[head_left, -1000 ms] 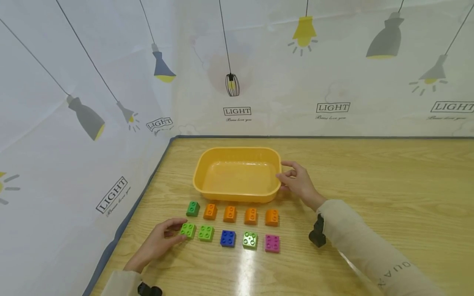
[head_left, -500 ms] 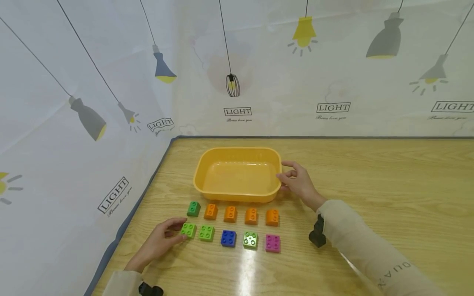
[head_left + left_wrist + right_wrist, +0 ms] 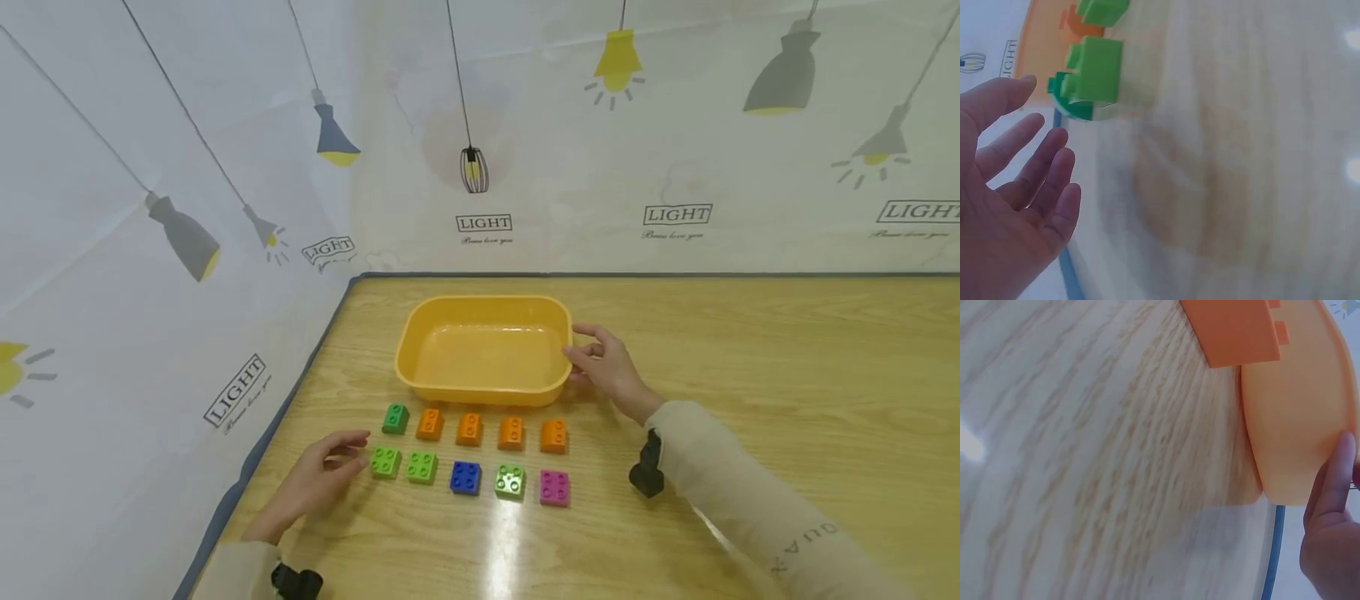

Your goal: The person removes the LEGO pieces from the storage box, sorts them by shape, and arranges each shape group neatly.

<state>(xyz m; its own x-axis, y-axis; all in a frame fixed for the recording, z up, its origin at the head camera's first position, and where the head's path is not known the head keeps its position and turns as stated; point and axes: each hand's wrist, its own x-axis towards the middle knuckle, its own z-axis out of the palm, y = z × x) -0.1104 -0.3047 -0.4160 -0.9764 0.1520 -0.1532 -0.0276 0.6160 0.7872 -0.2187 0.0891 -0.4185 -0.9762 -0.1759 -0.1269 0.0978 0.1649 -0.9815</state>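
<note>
In the head view my left hand is held just left of a light green toy block. Its fingers are loosely bent with nothing between them; the left wrist view shows a small gap from fingertips to block. My right hand touches the right end of a yellow plastic tub, its thumb lying straight along the outer wall near the rim. Some of its other fingers are hidden in the right wrist view. No blocks show inside the tub.
Nearest the tub is a row with a dark green block and several orange blocks. Level with the light green block are another light green one, a blue, a shiny green and a pink block.
My left hand has drawn back a little to the left, away from the light green block it was touching. The right hand stays at the tub. The head view has shifted slightly.
</note>
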